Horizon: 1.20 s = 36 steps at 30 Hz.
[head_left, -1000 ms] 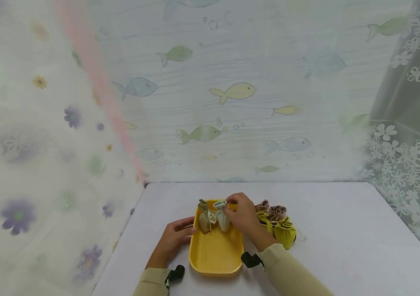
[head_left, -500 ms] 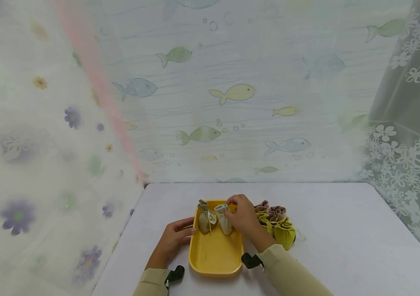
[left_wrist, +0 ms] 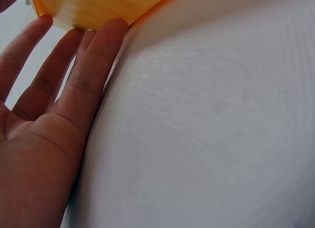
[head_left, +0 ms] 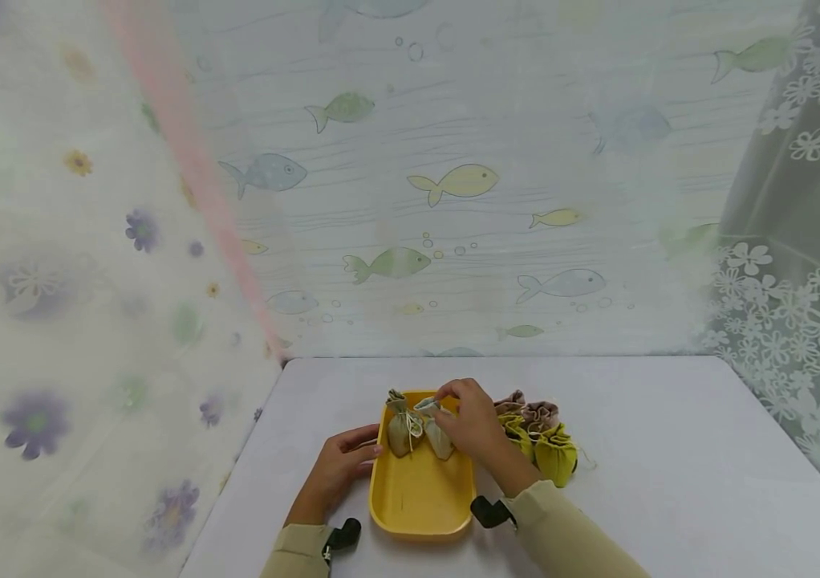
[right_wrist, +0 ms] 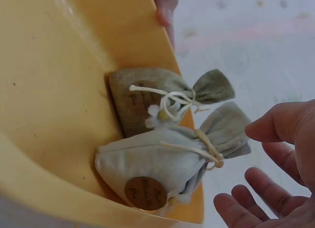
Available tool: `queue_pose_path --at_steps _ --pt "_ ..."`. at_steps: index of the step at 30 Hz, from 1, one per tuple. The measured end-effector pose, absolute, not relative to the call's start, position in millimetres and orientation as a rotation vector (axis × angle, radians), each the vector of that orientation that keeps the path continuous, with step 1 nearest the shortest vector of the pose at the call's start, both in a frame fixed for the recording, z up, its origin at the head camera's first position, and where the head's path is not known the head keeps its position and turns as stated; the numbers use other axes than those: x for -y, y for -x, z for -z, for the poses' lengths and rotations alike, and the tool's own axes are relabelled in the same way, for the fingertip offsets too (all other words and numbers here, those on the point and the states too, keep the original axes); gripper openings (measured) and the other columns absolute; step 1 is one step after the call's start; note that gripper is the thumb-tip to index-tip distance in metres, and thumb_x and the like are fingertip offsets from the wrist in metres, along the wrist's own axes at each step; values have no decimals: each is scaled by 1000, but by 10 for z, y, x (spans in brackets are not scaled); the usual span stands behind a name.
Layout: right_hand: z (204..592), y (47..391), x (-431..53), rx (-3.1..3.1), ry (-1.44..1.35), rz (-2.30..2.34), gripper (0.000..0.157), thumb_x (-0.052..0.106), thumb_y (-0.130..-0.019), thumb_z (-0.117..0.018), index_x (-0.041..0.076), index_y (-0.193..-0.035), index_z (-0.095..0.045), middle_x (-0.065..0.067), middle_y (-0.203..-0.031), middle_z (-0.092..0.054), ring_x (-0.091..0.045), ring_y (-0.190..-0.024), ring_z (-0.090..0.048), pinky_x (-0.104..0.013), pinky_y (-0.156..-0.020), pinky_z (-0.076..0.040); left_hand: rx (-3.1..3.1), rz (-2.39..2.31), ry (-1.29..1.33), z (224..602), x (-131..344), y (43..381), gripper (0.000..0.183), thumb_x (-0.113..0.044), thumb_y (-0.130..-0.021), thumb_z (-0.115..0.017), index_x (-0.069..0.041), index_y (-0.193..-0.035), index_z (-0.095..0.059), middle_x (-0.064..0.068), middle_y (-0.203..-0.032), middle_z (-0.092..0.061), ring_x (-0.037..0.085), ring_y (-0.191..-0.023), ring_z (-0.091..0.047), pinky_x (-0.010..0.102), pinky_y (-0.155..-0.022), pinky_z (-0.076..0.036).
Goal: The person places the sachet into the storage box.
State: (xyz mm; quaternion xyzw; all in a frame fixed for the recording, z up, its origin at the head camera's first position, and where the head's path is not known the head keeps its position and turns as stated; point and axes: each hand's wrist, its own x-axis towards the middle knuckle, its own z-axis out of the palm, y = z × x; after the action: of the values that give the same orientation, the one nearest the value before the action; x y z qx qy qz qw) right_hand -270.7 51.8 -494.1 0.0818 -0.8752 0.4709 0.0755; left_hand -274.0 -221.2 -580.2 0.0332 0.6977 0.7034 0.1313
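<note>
Inside the yellow tray (head_left: 420, 498), a brown-olive drawstring pouch (right_wrist: 135, 102) and a pale grey drawstring pouch (right_wrist: 142, 161) lean side by side at the far end, necks upward. Each has a tied cord and a small flower; a round brown label shows on the pale one. My right hand (head_left: 473, 419) is at the pale pouch's gathered top. In the right wrist view its thumb tip meets the cloth edge, while the other fingers spread loosely apart from it. My left hand (head_left: 338, 466) rests beside the tray, straight fingertips against its outer left wall.
Right of the tray, several more pouches stand grouped: yellow-green ones (head_left: 556, 459) in front, brownish-pink ones (head_left: 541, 416) behind. The table (head_left: 670, 466) has a white cover. Curtains printed with fish (head_left: 453, 178) and flowers hang around it.
The pale pouch has come down slightly in the tray and its top has tipped left. My right hand shifts a little left over it; my left hand stays put.
</note>
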Motion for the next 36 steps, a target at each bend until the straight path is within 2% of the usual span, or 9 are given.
queue_pose_path --at_steps 8,14,20,24,27,29,33,36 --pt "4824 2587 -561 2604 -322 -1341 19 17 -91 -79 16 -108 -70 -6 -130 -60 -32 -117 -63 -48 -98 -59 -2050 -2020 -99 5813 2213 2734 54 -21 -93 -78 -8 -142 -63 15 -147 -60 26 -124 -67 37 -95 -61" --pt "4757 2487 -648 2558 -349 -1291 19 12 -88 -77 14 -106 -70 -7 -127 -62 -30 -121 -61 -52 -100 -57 -2073 -2007 -113 5804 2208 2728 53 -22 -93 -78 -8 -142 -63 15 -146 -61 25 -124 -67 36 -94 -61" --pt "4792 2412 -781 2521 -325 -1150 23 12 -86 -82 16 -105 -71 -4 -124 -64 -25 -118 -63 -51 -102 -56 -2063 -2010 -90 5793 2195 2724 53 -23 -93 -78 -8 -142 -63 14 -147 -61 25 -124 -67 36 -95 -61" --pt "4794 2341 -877 2532 -274 -1114 24 16 -86 -83 18 -106 -70 -2 -124 -64 -18 -87 -64 -36 -80 -60 -2065 -2008 -72 5793 2197 2723 53 -23 -92 -79 -9 -141 -64 14 -147 -60 25 -124 -67 36 -95 -61" --pt "4796 2291 -950 2537 -256 -1122 24 17 -86 -82 18 -107 -70 -1 -125 -63 -17 -78 -57 -31 -70 -54 -2056 -2021 -59 5794 2203 2724 53 -22 -91 -80 -9 -141 -64 13 -146 -61 24 -123 -67 36 -95 -61" --pt "4799 2263 -1000 2520 -255 -1125 25 17 -85 -83 17 -107 -70 -2 -125 -64 -18 -88 -62 -33 -78 -57 -2055 -2023 -63 5794 2205 2727 54 -22 -91 -80 -9 -141 -64 13 -146 -61 25 -123 -67 37 -95 -61" --pt "4799 2215 -1095 2469 -263 -1114 29 15 -82 -86 16 -106 -69 -4 -123 -64 -26 -105 -65 -46 -92 -58 -2054 -2019 -69 5789 2202 2730 54 -23 -91 -80 -10 -141 -64 12 -147 -61 24 -124 -67 37 -95 -61" --pt "4796 2184 -1155 2453 -273 -1108 29 15 -82 -86 14 -107 -69 -4 -120 -63 -27 -107 -65 -49 -97 -58 -2050 -2016 -65 5781 2199 2727 54 -23 -91 -81 -12 -141 -65 11 -147 -61 24 -124 -67 37 -96 -61"
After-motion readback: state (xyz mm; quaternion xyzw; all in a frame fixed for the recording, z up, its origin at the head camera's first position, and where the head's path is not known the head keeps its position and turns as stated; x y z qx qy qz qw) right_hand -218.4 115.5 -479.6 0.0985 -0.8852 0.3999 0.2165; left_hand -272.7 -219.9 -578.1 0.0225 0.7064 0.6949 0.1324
